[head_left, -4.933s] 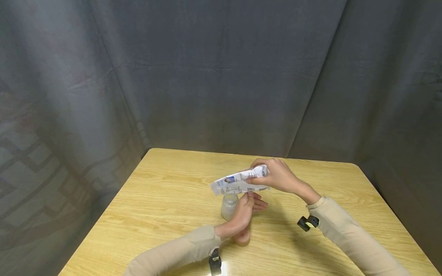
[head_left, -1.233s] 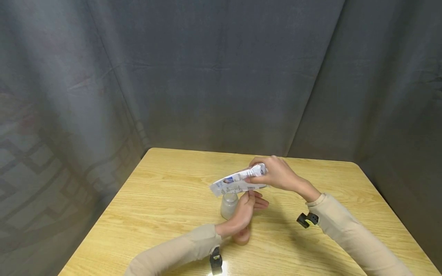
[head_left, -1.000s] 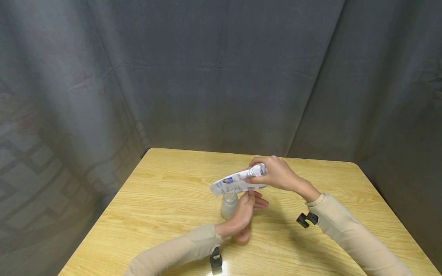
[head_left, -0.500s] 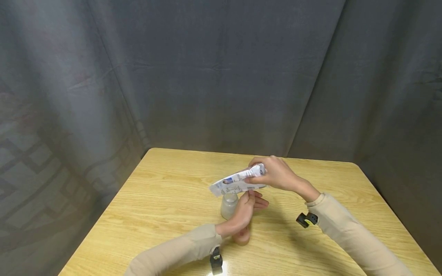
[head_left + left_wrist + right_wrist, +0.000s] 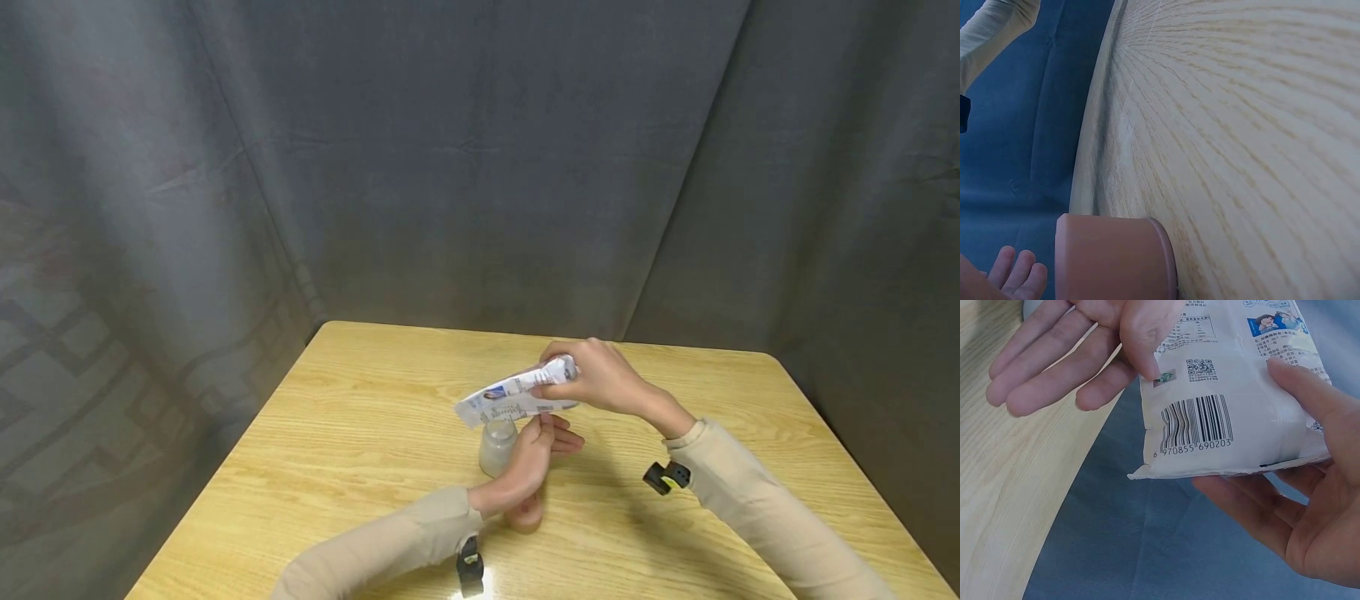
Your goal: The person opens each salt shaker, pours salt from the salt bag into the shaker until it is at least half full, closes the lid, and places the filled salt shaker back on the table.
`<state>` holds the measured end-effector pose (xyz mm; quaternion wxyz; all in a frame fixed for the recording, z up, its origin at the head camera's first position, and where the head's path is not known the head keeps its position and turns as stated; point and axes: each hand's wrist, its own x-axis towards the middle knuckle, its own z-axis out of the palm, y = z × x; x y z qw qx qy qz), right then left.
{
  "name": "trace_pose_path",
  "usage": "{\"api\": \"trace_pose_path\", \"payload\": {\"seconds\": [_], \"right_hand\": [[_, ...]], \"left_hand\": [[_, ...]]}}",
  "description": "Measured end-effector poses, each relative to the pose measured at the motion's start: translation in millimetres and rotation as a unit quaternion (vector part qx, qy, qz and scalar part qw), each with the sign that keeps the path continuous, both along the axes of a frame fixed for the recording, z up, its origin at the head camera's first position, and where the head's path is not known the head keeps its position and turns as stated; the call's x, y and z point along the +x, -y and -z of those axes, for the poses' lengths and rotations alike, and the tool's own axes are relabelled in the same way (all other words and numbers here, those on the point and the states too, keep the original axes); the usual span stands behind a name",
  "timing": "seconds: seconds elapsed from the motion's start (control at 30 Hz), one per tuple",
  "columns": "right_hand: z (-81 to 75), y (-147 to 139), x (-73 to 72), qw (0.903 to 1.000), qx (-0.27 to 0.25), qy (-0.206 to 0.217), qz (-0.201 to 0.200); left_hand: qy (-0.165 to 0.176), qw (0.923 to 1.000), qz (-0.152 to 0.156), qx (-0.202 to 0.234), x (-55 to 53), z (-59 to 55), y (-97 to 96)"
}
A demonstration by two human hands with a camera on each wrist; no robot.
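Note:
In the head view my right hand (image 5: 600, 379) grips the rear end of a white printed plastic bag (image 5: 517, 396), thumb on the near face and fingers behind. The bag tilts down to the left, its lower end right over the mouth of a small translucent jar (image 5: 497, 450) with pale contents. My left hand (image 5: 528, 462) is beside the jar, fingers straight and pointing right. Its thumb touches the bag's lower edge, near the barcode, in the right wrist view. A pinkish-brown round container (image 5: 1113, 256) stands on the near side of the left wrist.
All of this is on a pale wood-grain table (image 5: 360, 417) with rounded far corners. Dark grey curtains (image 5: 472, 167) hang behind and at both sides. Each beige sleeve has a black wrist camera (image 5: 667, 477) strapped on.
Compared with the oldest frame, my right hand and the bag have shifted slightly up and left, and the left thumb slightly up. Over the last second both hands have hardly moved.

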<state>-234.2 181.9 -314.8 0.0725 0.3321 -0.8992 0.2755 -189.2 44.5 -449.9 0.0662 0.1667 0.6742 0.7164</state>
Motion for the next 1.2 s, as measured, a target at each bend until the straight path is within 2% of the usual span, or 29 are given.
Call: {"api": "trace_pose_path", "payload": {"seconds": [0.3, 0.53, 0.77, 1.2], "right_hand": [[-0.2, 0.3, 0.8, 1.0, 0.0, 0.002, -0.001], [-0.9, 0.1, -0.3, 1.0, 0.0, -0.005, -0.001], [-2.4, 0.6, 0.3, 1.0, 0.001, -0.003, 0.002], [-2.8, -0.5, -0.4, 1.0, 0.005, -0.002, -0.001]], "left_hand": [[-0.001, 0.9999, 0.005, -0.013, -1.4, 0.9, 0.0], [-0.031, 0.9993, 0.007, -0.018, -2.4, 2.2, 1.5], [0.002, 0.9998, 0.002, -0.018, -3.1, -1.4, 0.8], [0.003, 0.9997, 0.0, -0.023, -3.3, -0.2, -0.6]]}}
